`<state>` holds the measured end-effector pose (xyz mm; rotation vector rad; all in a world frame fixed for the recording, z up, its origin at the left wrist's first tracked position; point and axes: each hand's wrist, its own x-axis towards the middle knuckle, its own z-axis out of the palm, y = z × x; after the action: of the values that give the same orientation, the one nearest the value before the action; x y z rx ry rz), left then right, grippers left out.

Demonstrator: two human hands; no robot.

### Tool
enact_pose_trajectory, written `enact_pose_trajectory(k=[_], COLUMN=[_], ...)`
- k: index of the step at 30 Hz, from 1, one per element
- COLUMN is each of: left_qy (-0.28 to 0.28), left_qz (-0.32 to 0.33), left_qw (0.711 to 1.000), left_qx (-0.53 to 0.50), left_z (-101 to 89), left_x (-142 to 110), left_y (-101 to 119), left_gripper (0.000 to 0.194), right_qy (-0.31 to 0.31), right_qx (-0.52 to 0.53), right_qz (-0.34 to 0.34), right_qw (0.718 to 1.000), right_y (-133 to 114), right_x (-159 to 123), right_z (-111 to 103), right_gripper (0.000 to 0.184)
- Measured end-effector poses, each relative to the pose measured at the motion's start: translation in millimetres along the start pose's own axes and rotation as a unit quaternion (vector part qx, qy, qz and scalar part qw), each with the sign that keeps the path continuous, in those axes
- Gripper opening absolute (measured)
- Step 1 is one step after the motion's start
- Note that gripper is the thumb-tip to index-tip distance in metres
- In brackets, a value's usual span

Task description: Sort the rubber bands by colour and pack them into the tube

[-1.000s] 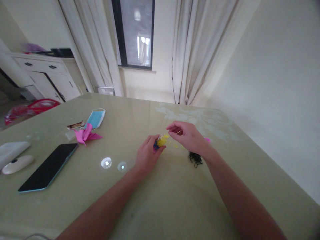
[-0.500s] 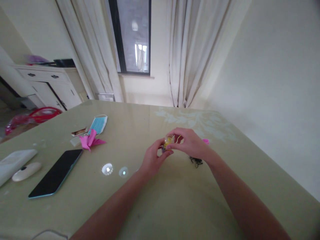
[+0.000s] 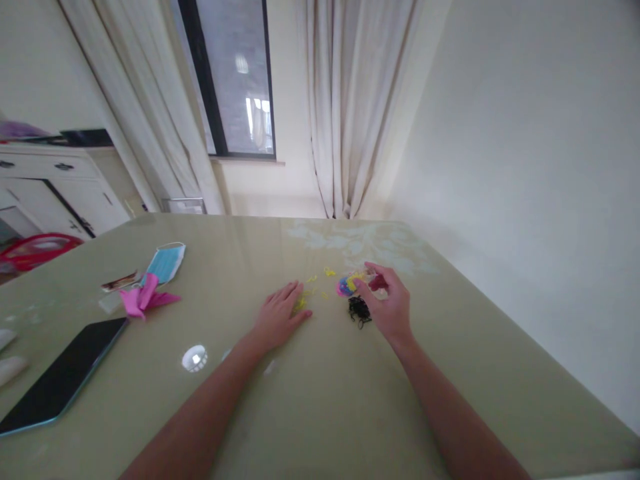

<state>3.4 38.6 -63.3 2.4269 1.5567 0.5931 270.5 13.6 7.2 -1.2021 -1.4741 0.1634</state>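
Note:
My left hand (image 3: pixel 278 317) lies flat on the pale green table (image 3: pixel 320 400), fingers stretched out over small yellow bits (image 3: pixel 303 301). More yellow bits (image 3: pixel 327 272) lie scattered just beyond it. My right hand (image 3: pixel 389 301) is curled in a pinch over a small dark red piece (image 3: pixel 379 282), beside a little pile of blue, pink and yellow pieces (image 3: pixel 346 285). A black tangle of small bands (image 3: pixel 359 310) lies on the table right next to the right hand's thumb.
On the left of the table lie a black phone (image 3: pixel 60 377), a pink folded paper figure (image 3: pixel 141 299), a blue face mask (image 3: pixel 165 263) and a small card (image 3: pixel 119 282). A wall runs along the right; curtains and a window stand behind.
My hands have parted and dropped to the table. The yellow thing held between them now lies scattered as small bits. The left hand opened flat; the view swung right.

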Motion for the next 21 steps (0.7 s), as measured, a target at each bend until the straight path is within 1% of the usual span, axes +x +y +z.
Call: enact_pose_trajectory(k=[3, 6, 8, 11, 15, 18, 21], left_qy=[-0.003, -0.009, -0.018, -0.025, -0.004, 0.007, 0.020], left_qz=[0.004, 0.026, 0.044, 0.058, 0.072, 0.093, 0.105], left_qw=[1.000, 0.999, 0.999, 0.998, 0.996, 0.994, 0.991], left_qx=[0.016, 0.023, 0.021, -0.001, -0.043, -0.058, -0.075], left_z=[3.0, 7.2, 11.8, 21.8, 31.6, 29.1, 21.2], left_x=[9.5, 27.9, 44.9, 73.5, 102.8, 106.4, 90.9], left_y=[-2.8, -0.9, 4.6, 17.3, 30.6, 32.7, 31.2], left_gripper=[0.069, 0.067, 0.064, 0.061, 0.049, 0.043, 0.039], right_qy=[0.032, 0.072, 0.094, 0.101, 0.117, 0.148, 0.162], right_qx=[0.031, 0.058, 0.073, 0.078, 0.062, 0.061, 0.074], right_qz=[0.047, 0.067, 0.066, 0.052, 0.054, 0.067, 0.084], right_qw=[0.998, 0.993, 0.991, 0.990, 0.990, 0.985, 0.980], right_y=[7.5, 7.4, 6.3, 6.9, 12.5, 16.9, 18.8], right_x=[0.8, 0.2, -1.9, -5.3, -5.1, -1.8, 0.6], right_z=[4.7, 8.1, 9.8, 11.6, 11.4, 8.2, 4.8], right_gripper=[0.045, 0.046, 0.045, 0.041, 0.040, 0.042, 0.043])
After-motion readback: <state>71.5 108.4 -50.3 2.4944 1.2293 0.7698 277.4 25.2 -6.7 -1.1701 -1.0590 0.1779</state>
